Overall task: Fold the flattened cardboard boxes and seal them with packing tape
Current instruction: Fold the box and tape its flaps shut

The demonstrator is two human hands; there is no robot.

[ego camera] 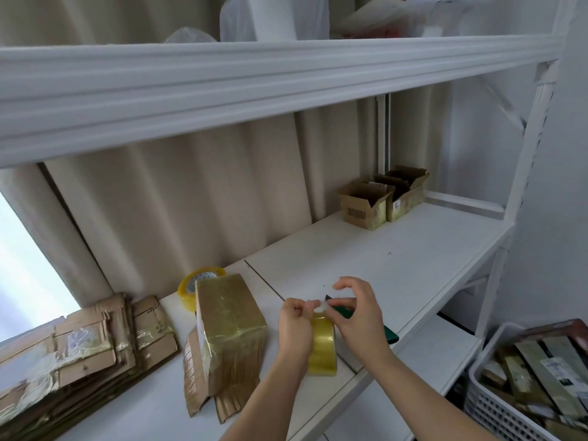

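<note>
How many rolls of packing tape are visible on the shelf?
2. One roll stands between both hands, left hand and right hand picking at its end. The second roll sits behind the taped box. Others may be hidden.

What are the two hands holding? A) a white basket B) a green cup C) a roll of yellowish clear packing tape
C: the left hand and right hand both pinch the roll of yellowish clear packing tape standing on the white shelf.
</note>
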